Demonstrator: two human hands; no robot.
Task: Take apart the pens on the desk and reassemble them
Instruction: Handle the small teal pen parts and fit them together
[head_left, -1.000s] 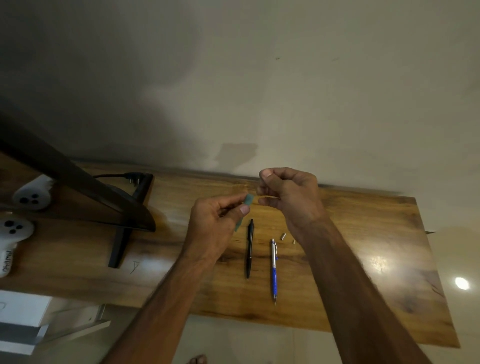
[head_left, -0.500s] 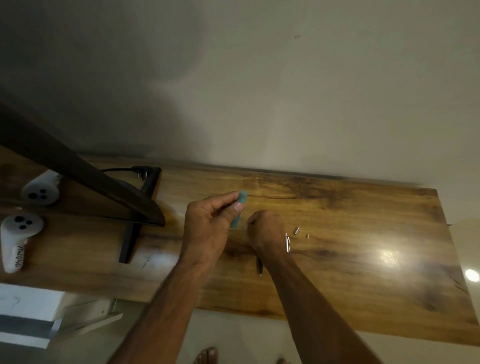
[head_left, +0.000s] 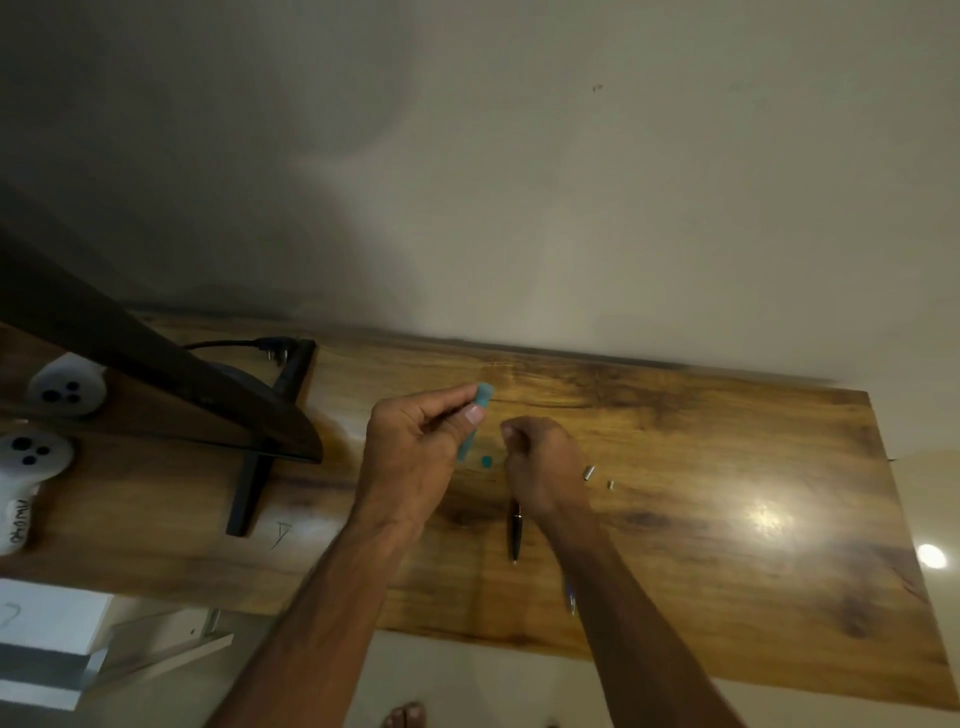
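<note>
My left hand (head_left: 415, 457) pinches a translucent teal pen barrel (head_left: 475, 421) between thumb and fingers, held slanted above the wooden desk (head_left: 727, 519). My right hand (head_left: 543, 467) is low over the desk with its fingers curled, and nothing shows inside it. A small round teal piece (head_left: 486, 461) lies on the desk just left of those fingers. A black pen (head_left: 514, 530) lies below, its top hidden by the right hand. The tip of a blue pen (head_left: 571, 597) peeks out beside my right forearm. Two small metal parts (head_left: 588, 473) lie to the right.
A black monitor (head_left: 156, 374) on its stand (head_left: 249, 488) fills the desk's left side, with a cable (head_left: 234, 343) behind. Two white controllers (head_left: 65, 389) lie at the far left. The wall runs along the desk's back edge. White boxes (head_left: 47, 623) sit below the front-left corner.
My right hand came down from beside the left hand to the desk surface. The small teal piece now lies on the desk. The left hand kept holding the teal barrel.
</note>
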